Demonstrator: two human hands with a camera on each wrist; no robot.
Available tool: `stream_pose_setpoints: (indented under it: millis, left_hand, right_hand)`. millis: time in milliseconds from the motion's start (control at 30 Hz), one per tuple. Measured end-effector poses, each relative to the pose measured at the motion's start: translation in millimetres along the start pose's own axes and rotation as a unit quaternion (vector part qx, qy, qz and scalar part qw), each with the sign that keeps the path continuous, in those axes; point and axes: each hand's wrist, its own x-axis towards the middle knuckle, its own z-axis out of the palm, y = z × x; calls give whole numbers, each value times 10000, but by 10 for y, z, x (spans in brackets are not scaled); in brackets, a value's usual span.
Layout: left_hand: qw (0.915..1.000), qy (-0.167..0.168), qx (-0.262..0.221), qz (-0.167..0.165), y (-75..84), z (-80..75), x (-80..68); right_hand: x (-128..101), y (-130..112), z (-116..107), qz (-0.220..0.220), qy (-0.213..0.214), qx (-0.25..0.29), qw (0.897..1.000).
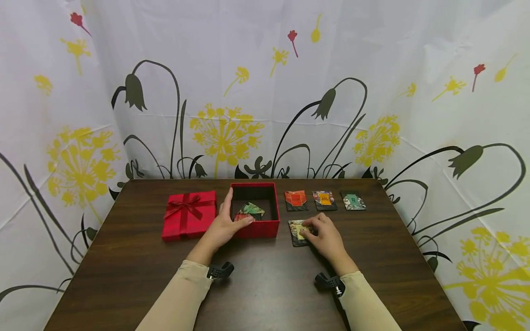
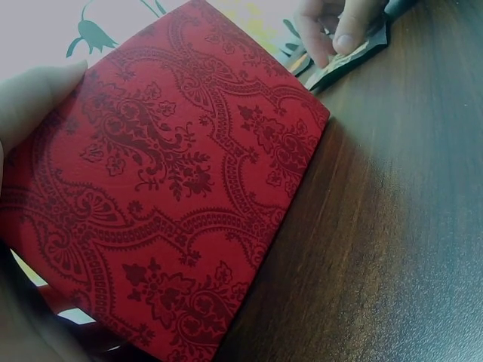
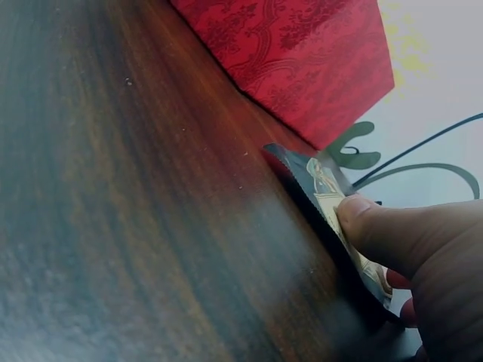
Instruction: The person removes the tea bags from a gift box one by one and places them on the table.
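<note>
My left hand (image 1: 221, 229) grips the near left corner of an open red gift box (image 1: 261, 229), thumb at the front rim and fingers along the left side. The left wrist view shows the box's embossed floral wall (image 2: 181, 166). Inside lie a green-printed packet (image 1: 253, 209) and a reddish one, partly hidden behind the front wall. To the right of the box, my right hand (image 1: 327, 236) pinches a cream and black sachet (image 1: 296, 228) by its right side. In the right wrist view the thumb lies on the sachet's printed face (image 3: 326, 197), close over the table.
A red lid (image 1: 188, 225) with a ribbon bow lies left of the box. Behind the right hand, an orange sachet (image 1: 296, 200), a yellow-labelled sachet (image 1: 325, 200) and a teal-labelled sachet (image 1: 353, 201) form a row. A flower-printed curtain (image 1: 256, 92) hangs behind the wooden table (image 1: 265, 285).
</note>
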Motion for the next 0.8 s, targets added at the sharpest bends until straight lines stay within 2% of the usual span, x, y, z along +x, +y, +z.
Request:
stream_pose_setpoints:
  millis: [300,433,600,800]
  left_hand:
    - [10000,32,20,39,-2,6,7]
    - [10000,45,35,56,-21,-3,14]
    - [10000,34,31,57,-11,-8,12]
    - [10000,27,21,46,-8,7,5]
  right_hand:
    - [12,18,2,265,144,637,9975]
    - [35,35,-12,475,219,1123,9923]
    - [47,76,-39,1020,388,1995,9738]
    - [14,71,-145,1435,303,2968,9436]
